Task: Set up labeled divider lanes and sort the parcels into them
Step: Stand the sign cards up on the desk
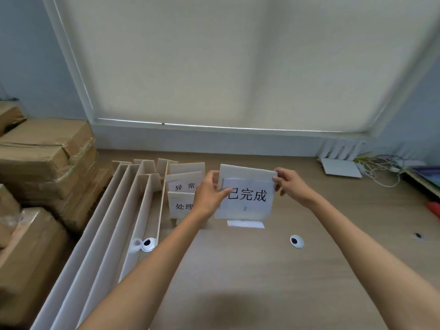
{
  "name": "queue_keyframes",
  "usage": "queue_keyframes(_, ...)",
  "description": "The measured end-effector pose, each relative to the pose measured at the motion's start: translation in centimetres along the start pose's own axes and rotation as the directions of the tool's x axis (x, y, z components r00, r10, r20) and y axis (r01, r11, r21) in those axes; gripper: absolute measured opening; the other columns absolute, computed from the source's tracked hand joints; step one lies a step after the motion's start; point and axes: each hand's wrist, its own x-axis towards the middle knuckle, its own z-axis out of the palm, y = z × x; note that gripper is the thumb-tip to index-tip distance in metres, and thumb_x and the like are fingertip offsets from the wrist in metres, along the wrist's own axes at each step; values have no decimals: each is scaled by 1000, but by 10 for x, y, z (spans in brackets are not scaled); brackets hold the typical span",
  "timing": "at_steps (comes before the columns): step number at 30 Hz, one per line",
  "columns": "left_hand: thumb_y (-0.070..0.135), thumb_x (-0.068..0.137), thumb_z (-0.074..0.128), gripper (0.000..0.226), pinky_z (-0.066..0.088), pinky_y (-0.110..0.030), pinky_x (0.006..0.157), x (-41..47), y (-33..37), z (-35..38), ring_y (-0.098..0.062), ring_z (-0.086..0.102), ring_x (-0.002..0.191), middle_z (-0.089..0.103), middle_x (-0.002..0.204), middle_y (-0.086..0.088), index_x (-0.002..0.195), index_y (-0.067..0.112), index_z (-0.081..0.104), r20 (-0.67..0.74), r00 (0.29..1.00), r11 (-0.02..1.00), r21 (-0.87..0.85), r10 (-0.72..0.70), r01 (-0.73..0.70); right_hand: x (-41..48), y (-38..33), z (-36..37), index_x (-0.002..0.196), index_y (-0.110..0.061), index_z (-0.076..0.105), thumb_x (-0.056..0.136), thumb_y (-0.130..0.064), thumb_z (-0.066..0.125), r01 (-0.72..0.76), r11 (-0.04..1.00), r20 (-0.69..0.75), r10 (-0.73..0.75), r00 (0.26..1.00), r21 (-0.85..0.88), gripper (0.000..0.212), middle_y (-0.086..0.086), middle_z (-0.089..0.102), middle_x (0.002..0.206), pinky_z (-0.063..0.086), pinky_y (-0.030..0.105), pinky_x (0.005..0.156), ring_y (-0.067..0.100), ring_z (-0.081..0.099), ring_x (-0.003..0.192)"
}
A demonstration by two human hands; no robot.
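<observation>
A white label board (pixel 248 206) with black characters on a paper sheet is held upright over the wooden table (pixel 250 270). My left hand (pixel 210 195) grips its left edge and my right hand (pixel 289 184) pinches its top right corner. Just left of it stand two more white label boards, one (pixel 182 185) behind the other (pixel 181 206), both partly hidden by my left hand. Long white divider panels (pixel 112 222) lie stacked along the table's left side. Brown cardboard parcels (pixel 45 158) are piled at the far left.
A white strip of paper (pixel 245 223) lies on the table under the held board. Two round cable grommets (pixel 297 241) (pixel 148 244) sit in the tabletop. A white router (pixel 340 163) with tangled cables stands at the back right, below a window blind.
</observation>
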Motion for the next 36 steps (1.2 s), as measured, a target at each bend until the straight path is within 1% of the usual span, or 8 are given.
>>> queue_keyframes(4,24,81,72,17,54,-35,78,-29,14,22,-14,62,81,69,93,1,93,19,62,-84,996,989,148,27,-14,-44,16,-19,98,-4,56,93,-2,53,-15,990,-77,26,997,138,7,8,61,74,47,20,48,13,56,55)
queue_keyframes(10,27,85,67,19,51,-34,80,-42,43,84,-23,62,95,69,99,-3,101,17,72,-190,982,971,232,-15,60,-75,59,-56,74,-13,54,86,0,61,-64,952,-279,151,948,298,19,13,64,72,55,33,61,23,61,58)
queue_keyframes(14,16,90,58,19,44,-24,79,-45,64,132,-21,62,92,68,101,-6,106,12,68,-230,972,986,149,-43,79,-76,95,-76,79,-17,59,86,0,56,-75,964,-315,156,936,255,19,11,68,83,56,42,80,29,67,79)
queue_keyframes(18,3,88,55,33,43,-22,87,-39,64,165,-20,60,106,65,113,-8,121,8,56,-167,970,984,-53,-177,171,-74,108,-87,121,-3,58,88,13,31,-69,982,-204,105,973,176,46,1,59,111,39,13,85,12,53,102)
queue_keyframes(22,-9,88,43,43,40,-25,93,-23,48,188,-23,51,119,56,128,-11,128,4,50,-47,970,968,-93,-240,235,-48,137,-76,131,-4,48,85,13,25,-128,979,-116,147,982,157,54,3,56,124,35,19,89,21,52,116)
queue_keyframes(25,-16,85,33,50,33,-13,76,-10,32,202,-16,49,106,55,116,-5,129,-1,50,-17,960,958,-77,-280,278,-31,155,-64,145,-6,30,91,6,28,-228,959,-83,244,966,169,55,7,45,140,31,24,102,22,41,131)
queue_keyframes(29,-16,81,30,56,34,-14,76,12,-5,223,-18,53,106,61,119,-8,124,7,57,31,936,934,-63,-350,352,-11,185,-42,143,-9,30,87,9,30,-290,938,-46,304,952,191,58,8,45,142,32,23,96,21,45,126)
queue_keyframes(36,-12,85,33,60,31,-20,89,41,-57,248,-22,41,128,46,140,-7,139,14,39,65,889,886,-78,-454,458,15,240,-12,135,-11,38,85,10,29,-403,902,46,401,915,154,55,7,49,138,34,23,77,25,52,108)
